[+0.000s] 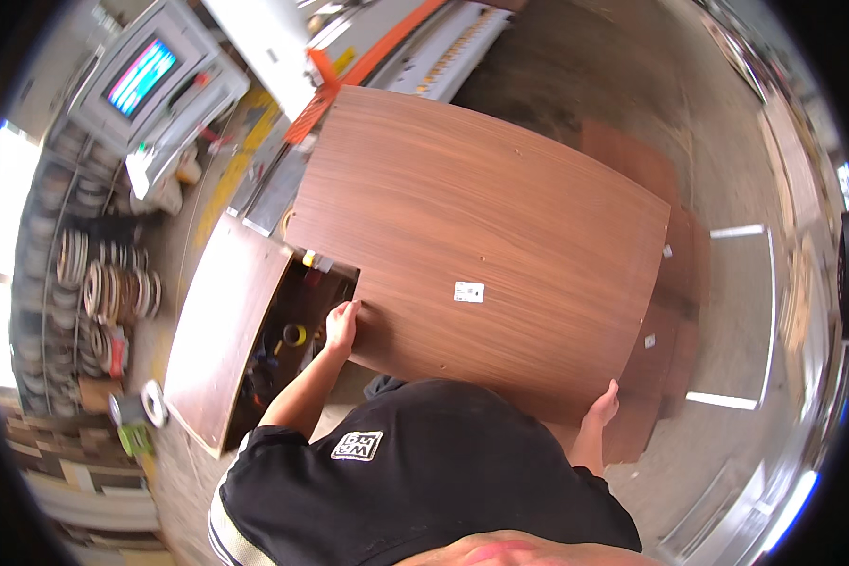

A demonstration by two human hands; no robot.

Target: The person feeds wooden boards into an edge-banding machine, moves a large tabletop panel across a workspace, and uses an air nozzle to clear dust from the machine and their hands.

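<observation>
A large brown wood-grain panel lies in front of me, a small white label stuck on its face. My left hand is closed on the panel's near left edge. At the near right corner my right hand grips the edge, thumb up and the other fingers mostly hidden. The panel's far left corner reaches the orange-edged machine. To the left of my left hand, an open dark compartment holds a yellow tape roll and small items I cannot make out.
Beside the compartment stands a pale-topped table. More brown panels are stacked to the right. A control console with a lit screen stands at the far left. Rolls of edging strip fill a rack on the left.
</observation>
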